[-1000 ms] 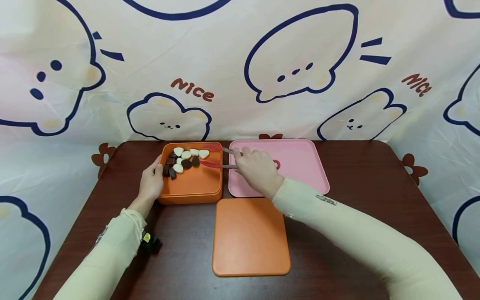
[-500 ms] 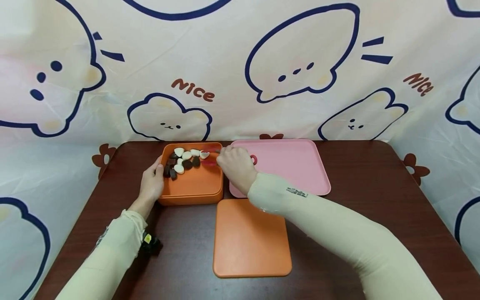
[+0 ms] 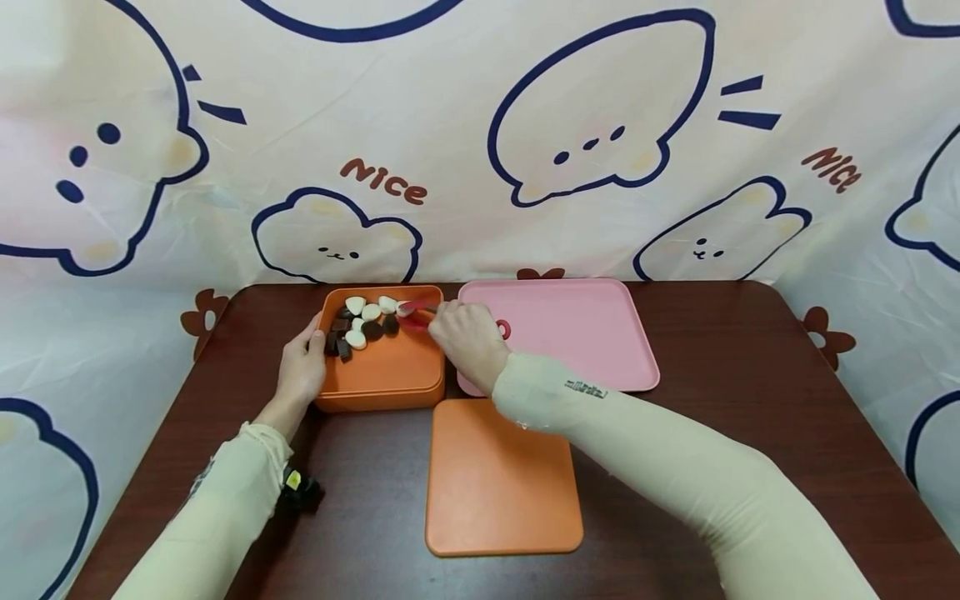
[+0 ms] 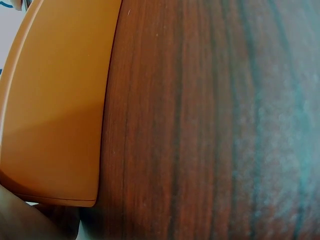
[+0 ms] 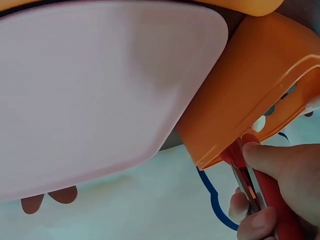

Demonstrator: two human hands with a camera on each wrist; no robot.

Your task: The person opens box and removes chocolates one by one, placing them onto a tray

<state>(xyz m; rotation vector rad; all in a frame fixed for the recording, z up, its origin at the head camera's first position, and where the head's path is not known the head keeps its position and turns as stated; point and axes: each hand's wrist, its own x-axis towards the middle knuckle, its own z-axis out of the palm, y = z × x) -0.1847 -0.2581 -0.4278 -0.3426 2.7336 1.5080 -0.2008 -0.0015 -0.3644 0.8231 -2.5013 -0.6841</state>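
An orange lunch box [image 3: 390, 367] holds several white pieces [image 3: 356, 340] and dark brown pieces [image 3: 372, 330], which look like chocolates, in its far left part. My left hand [image 3: 300, 367] grips the box's left wall, thumb at the rim. Red-tipped tongs [image 3: 418, 318] are in my right hand [image 3: 472, 343], their tips close together around the rightmost white piece [image 3: 403, 307]. In the right wrist view, thumb and fingers squeeze the tongs [image 5: 246, 175] over the box's edge; their tips are hidden there. Only part of my left hand [image 4: 30, 220] shows below the box wall in the left wrist view.
A pink tray [image 3: 585, 333] lies right of the box, partly under my right forearm. An orange lid [image 3: 502, 492] lies flat in front of the tray. All stand on a dark brown table [image 3: 720, 350], with a printed cloth [image 3: 465, 233] hanging behind.
My right hand has moved left with the tongs, and their widely spread tips have come together at the white piece. My left hand stays on the box.
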